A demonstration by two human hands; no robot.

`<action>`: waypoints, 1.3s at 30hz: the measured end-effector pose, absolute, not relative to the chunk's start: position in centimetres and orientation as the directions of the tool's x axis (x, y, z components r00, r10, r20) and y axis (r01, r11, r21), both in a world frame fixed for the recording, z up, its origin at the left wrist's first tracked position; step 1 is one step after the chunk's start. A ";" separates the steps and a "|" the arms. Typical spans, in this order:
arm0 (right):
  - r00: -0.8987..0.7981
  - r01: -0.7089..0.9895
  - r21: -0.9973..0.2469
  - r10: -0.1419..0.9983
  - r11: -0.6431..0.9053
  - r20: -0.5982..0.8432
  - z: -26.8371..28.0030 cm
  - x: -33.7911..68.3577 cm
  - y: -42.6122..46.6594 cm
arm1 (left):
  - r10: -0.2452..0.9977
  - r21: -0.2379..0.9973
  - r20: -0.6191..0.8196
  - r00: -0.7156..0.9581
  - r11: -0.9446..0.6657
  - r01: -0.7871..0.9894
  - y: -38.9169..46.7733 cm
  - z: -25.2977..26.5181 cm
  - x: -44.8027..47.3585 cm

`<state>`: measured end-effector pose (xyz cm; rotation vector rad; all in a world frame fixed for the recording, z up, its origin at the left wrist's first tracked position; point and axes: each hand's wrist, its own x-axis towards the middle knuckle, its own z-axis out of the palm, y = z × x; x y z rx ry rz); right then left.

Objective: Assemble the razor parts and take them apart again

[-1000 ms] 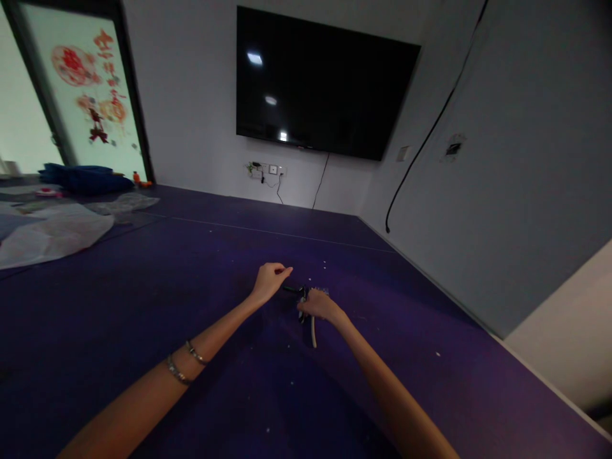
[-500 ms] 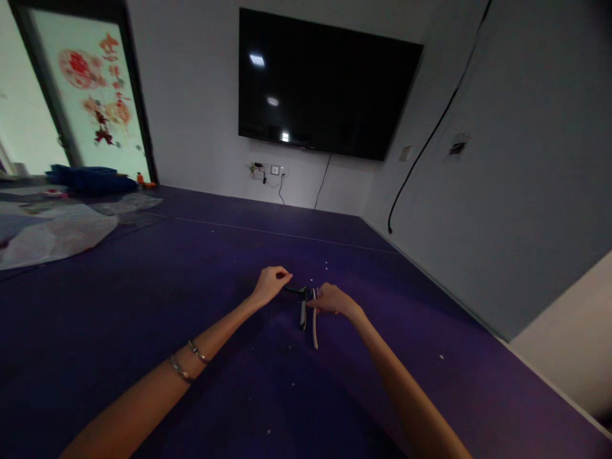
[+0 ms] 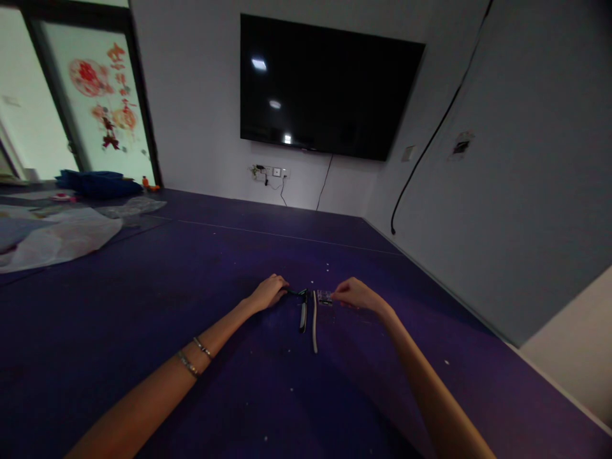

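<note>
Fingertips of the right hand (image 3: 359,295) meet the card (image 3: 324,297) at nine o'clock; pinching or not, I cannot tell. The strip (image 3: 314,325) beyond runs twelve to six; left hand (image 3: 268,294), hold unclear, is farther.

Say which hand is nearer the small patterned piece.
Right. Right hand at the right edge of the patterned piece; left hand farther left, beyond the pale strip.

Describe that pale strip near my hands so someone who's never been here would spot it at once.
Start at the big black television and drop down to the purple surface. Between the left hand and the right hand, the pale strip lies just right of a grey, dark-edged piece. It is slim, gently curved, cream-coloured and visibly longer than that piece.
</note>
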<state>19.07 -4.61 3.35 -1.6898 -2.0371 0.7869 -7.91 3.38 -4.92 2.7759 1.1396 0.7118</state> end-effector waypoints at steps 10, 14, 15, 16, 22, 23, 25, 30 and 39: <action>-0.241 0.730 -0.671 0.968 0.131 -0.073 3.2 19.1 -4.5 | 0.647 0.174 0.413 0.641 -0.747 0.642 4.9 -6.2 -7.6; -0.242 0.738 -0.659 0.968 0.144 -0.060 3.1 19.0 -4.5 | 0.615 0.181 0.438 0.655 -0.774 0.607 4.2 -5.2 -8.2; -0.237 0.744 -0.651 0.970 0.150 -0.047 3.1 19.0 -4.5 | 0.628 0.197 0.442 0.641 -0.765 0.613 4.0 -4.9 -8.4; -0.231 0.750 -0.641 0.973 0.161 -0.026 3.0 18.9 -4.5 | 0.642 0.215 0.444 0.625 -0.753 0.622 3.9 -4.5 -8.5; -0.279 0.686 -0.615 0.921 0.389 0.271 2.6 17.8 -4.2 | 0.693 0.300 0.447 0.565 -0.712 0.635 3.4 -1.3 -8.3; -0.283 0.674 -0.606 0.905 0.422 0.317 2.5 17.5 -4.2 | 0.690 0.306 0.437 0.576 -0.717 0.627 3.2 -0.7 -8.1; -0.289 0.661 -0.577 0.872 0.480 0.394 2.4 16.9 -4.1 | 0.685 0.324 0.408 0.604 -0.727 0.605 2.7 0.5 -7.7; -0.331 0.616 -0.550 0.818 0.565 0.470 2.4 15.4 -4.5 | 0.673 0.369 0.373 0.638 -0.739 0.564 0.7 2.3 -6.3; -0.250 0.538 -0.708 0.889 0.457 0.384 2.1 15.0 -4.7 | 0.729 0.537 0.360 0.582 -0.672 0.510 -0.5 2.2 -4.9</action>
